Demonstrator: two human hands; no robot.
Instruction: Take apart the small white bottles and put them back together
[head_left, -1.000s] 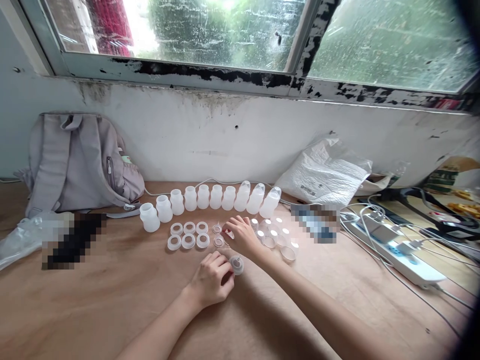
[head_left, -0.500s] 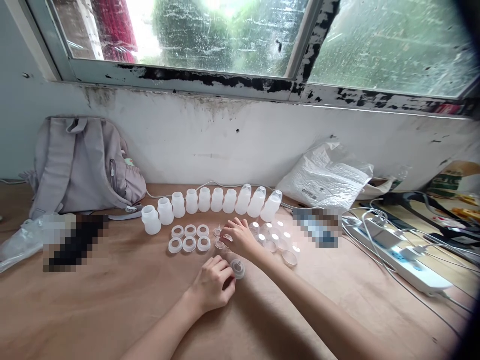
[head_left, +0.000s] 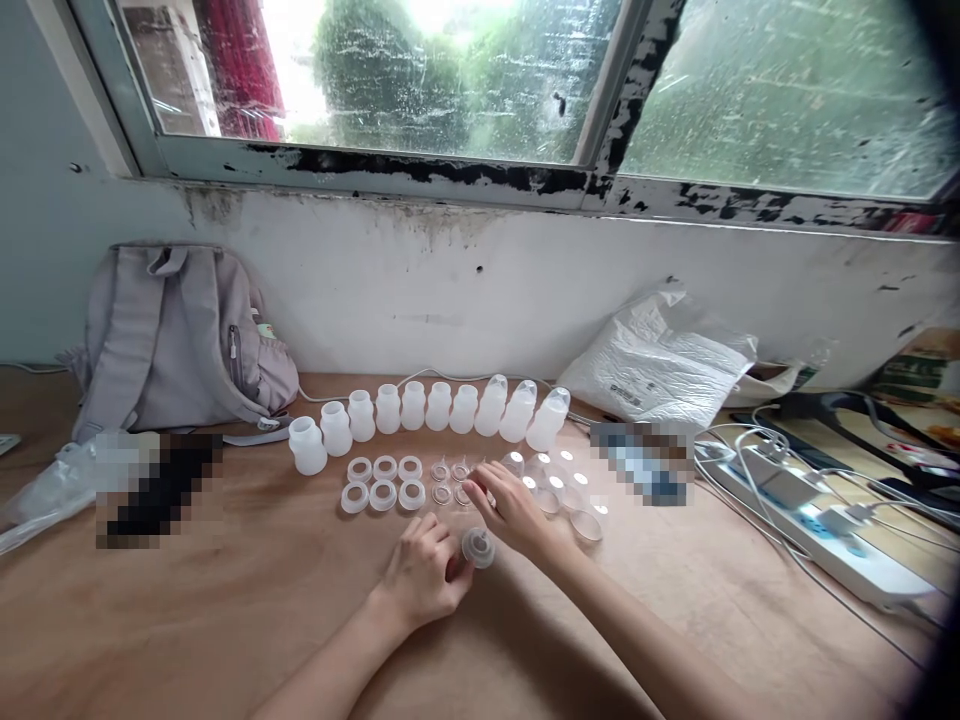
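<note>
My left hand (head_left: 427, 572) rests on the table with fingers curled, the thumb and fingertips at the edge of a translucent bottle collar (head_left: 471, 556). A clear teat (head_left: 482, 540) shows inside that collar, pointing up. Just above it, my right hand (head_left: 517, 508) hovers with its fingers apart over small clear teats (head_left: 441, 493), partly hiding them. To the left, several white collar rings (head_left: 383, 495) lie in two rows. Clear domed caps (head_left: 587, 526) are grouped right of my right hand. Behind stand frosted baby bottles (head_left: 412, 407) in an arc, the three on the right capped.
A grey backpack (head_left: 180, 340) leans on the wall at the left, with a clear plastic bag (head_left: 52, 490) before it. At the right are a white plastic bag (head_left: 664, 355) and a power strip (head_left: 817, 525) with tangled cables. A window (head_left: 450, 80) is above.
My right hand has moved right and slightly nearer me, uncovering more of the teats. The left hand stays at the collar. The whole view has shifted slightly.
</note>
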